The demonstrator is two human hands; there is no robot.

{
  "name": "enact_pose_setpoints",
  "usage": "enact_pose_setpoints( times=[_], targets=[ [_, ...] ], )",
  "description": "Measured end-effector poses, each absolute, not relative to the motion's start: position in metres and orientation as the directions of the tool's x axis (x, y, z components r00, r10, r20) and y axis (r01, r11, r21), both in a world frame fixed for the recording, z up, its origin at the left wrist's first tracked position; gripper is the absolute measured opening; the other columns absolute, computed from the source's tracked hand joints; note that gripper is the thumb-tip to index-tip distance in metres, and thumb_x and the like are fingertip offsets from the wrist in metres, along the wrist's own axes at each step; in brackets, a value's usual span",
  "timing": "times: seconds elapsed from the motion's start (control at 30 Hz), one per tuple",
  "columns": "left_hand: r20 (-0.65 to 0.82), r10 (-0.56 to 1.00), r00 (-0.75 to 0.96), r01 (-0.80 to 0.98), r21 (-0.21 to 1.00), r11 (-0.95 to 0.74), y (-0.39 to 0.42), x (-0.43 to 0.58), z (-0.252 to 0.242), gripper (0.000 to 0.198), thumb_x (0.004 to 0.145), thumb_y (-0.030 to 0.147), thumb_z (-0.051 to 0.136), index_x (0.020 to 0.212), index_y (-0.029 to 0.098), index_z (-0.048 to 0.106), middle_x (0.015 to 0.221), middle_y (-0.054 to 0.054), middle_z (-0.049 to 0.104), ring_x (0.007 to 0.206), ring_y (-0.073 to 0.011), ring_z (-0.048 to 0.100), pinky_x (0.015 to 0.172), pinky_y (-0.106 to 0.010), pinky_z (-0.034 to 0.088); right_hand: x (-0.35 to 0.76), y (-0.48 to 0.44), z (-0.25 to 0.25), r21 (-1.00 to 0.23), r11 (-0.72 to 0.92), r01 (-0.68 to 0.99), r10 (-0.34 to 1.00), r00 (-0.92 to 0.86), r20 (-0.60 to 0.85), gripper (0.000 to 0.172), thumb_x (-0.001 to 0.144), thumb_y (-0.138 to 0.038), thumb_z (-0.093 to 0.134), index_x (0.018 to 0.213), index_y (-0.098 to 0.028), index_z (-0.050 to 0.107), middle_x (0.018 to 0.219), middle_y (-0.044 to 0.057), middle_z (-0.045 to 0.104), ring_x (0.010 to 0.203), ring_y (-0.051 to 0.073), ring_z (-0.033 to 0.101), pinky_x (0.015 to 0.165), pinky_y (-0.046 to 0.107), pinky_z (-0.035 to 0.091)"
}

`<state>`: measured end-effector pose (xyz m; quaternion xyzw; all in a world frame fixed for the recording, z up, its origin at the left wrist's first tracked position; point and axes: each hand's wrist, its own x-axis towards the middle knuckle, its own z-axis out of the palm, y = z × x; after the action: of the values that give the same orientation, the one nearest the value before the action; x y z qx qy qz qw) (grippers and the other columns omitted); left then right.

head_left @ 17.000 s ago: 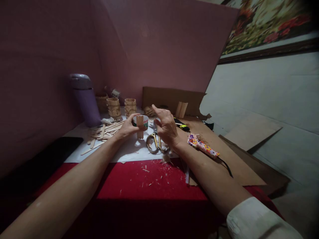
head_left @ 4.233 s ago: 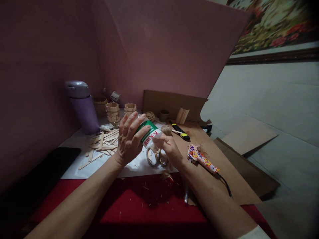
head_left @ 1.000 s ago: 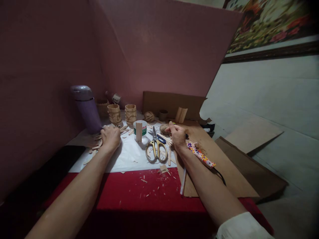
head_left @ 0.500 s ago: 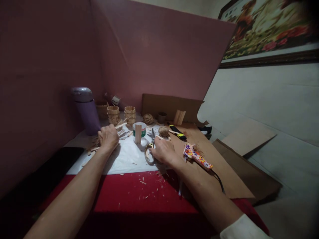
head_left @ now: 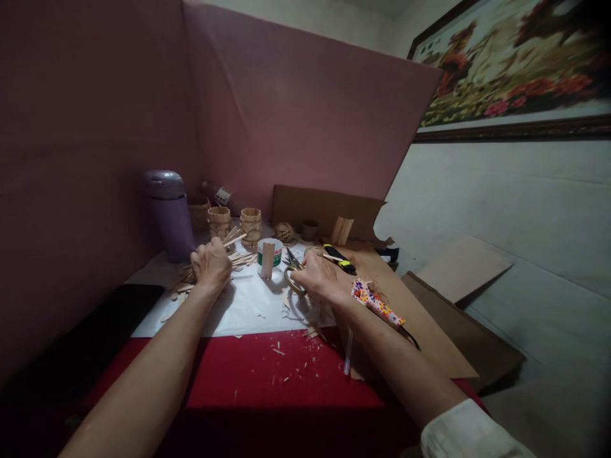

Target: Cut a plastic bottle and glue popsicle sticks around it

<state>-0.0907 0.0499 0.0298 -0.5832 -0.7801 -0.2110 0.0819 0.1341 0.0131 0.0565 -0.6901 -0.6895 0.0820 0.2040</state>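
Note:
My left hand (head_left: 211, 266) is closed around several thin wooden craft sticks (head_left: 233, 238), which fan out past its fingers to the upper right. It is over a pile of loose sticks (head_left: 243, 257) on white paper. My right hand (head_left: 317, 275) grips the gold-handled scissors (head_left: 294, 280), whose blades point away from me and look slightly apart. Its fingertips are partly hidden. Between the hands stands a white and green tub (head_left: 275, 249), with a strip of joined sticks (head_left: 268, 261) upright against its front.
Stick-covered cups (head_left: 251, 228), a twine ball (head_left: 283, 231) and a purple bottle (head_left: 170, 219) stand behind. At right, a yellow-black utility knife (head_left: 340, 257) and a flowered glue gun (head_left: 377, 303) lie on cardboard (head_left: 429, 350). Wood scraps litter the red cloth (head_left: 267, 375).
My right hand has raised the scissors off the paper and moved them slightly up and right. My left hand keeps its sticks nearly in place. The view has shifted slightly.

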Motion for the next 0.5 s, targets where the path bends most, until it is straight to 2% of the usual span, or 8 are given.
enact_pose_setpoints(
  times=[0.17,0.23,0.3,0.33,0.4,0.47,0.5],
  targets=[
    [0.329,0.861,-0.389,0.890,0.375,0.259,0.047,-0.088,0.034,0.029,0.096,0.016,0.030,0.116,0.012,0.051,0.106,-0.023,0.070,0.096,-0.0350,0.068,0.071,-0.038,0.042,0.132,0.040,0.048,-0.592,0.033,0.805,0.991,0.052,0.125,0.025,0.073,-0.032,0.071,0.092,-0.016,0.069,0.086,0.007,0.073,0.081,0.023,0.067,0.056,0.025,0.038],
    [0.334,0.858,-0.391,0.883,0.399,0.247,0.046,-0.087,0.035,0.028,0.096,0.017,0.032,0.115,0.013,0.051,0.103,-0.023,0.071,0.096,-0.0361,0.069,0.070,-0.038,0.043,0.130,0.055,0.041,-0.686,0.004,0.727,0.996,0.059,0.069,0.020,0.077,-0.034,0.071,0.083,-0.015,0.069,0.074,0.003,0.070,0.072,0.019,0.066,0.052,0.024,0.038],
    [0.363,0.850,-0.382,0.881,0.421,0.216,0.045,-0.086,0.035,0.028,0.096,0.017,0.032,0.115,0.014,0.051,0.102,-0.022,0.071,0.095,-0.0364,0.069,0.069,-0.037,0.043,0.129,0.069,0.036,-0.771,-0.033,0.637,0.999,0.045,-0.006,0.021,0.084,-0.034,0.068,0.079,-0.014,0.069,0.068,0.000,0.067,0.066,0.016,0.064,0.053,0.023,0.042],
    [0.382,0.844,-0.377,0.880,0.431,0.198,0.045,-0.086,0.036,0.028,0.096,0.017,0.031,0.114,0.015,0.051,0.102,-0.021,0.071,0.095,-0.0362,0.069,0.069,-0.037,0.042,0.128,0.075,0.033,-0.808,-0.054,0.586,0.999,0.029,-0.045,0.022,0.088,-0.034,0.066,0.085,-0.013,0.069,0.075,0.001,0.068,0.068,0.016,0.065,0.057,0.024,0.047],
    [0.416,0.832,-0.368,0.881,0.443,0.168,0.044,-0.085,0.035,0.028,0.096,0.016,0.030,0.113,0.015,0.052,0.101,-0.021,0.071,0.094,-0.0354,0.069,0.068,-0.036,0.042,0.126,0.085,0.031,-0.875,-0.092,0.475,0.994,-0.008,-0.109,0.026,0.094,-0.035,0.062,0.106,-0.013,0.066,0.100,0.005,0.069,0.084,0.018,0.067,0.072,0.032,0.056],
    [0.439,0.822,-0.362,0.879,0.454,0.144,0.043,-0.084,0.035,0.026,0.095,0.015,0.031,0.111,0.015,0.052,0.100,-0.020,0.071,0.092,-0.0346,0.069,0.067,-0.036,0.041,0.123,0.095,0.029,-0.931,-0.112,0.348,0.990,-0.039,-0.133,0.033,0.095,-0.035,0.061,0.123,-0.016,0.059,0.122,0.009,0.062,0.101,0.022,0.065,0.084,0.042,0.057],
    [0.453,0.815,-0.361,0.876,0.465,0.130,0.044,-0.084,0.035,0.026,0.095,0.015,0.032,0.110,0.016,0.053,0.099,-0.019,0.070,0.091,-0.0341,0.069,0.067,-0.035,0.041,0.121,0.101,0.029,-0.956,-0.104,0.275,0.991,-0.048,-0.121,0.036,0.095,-0.034,0.061,0.126,-0.017,0.058,0.126,0.010,0.060,0.105,0.023,0.064,0.087,0.044,0.056]
  ],
)
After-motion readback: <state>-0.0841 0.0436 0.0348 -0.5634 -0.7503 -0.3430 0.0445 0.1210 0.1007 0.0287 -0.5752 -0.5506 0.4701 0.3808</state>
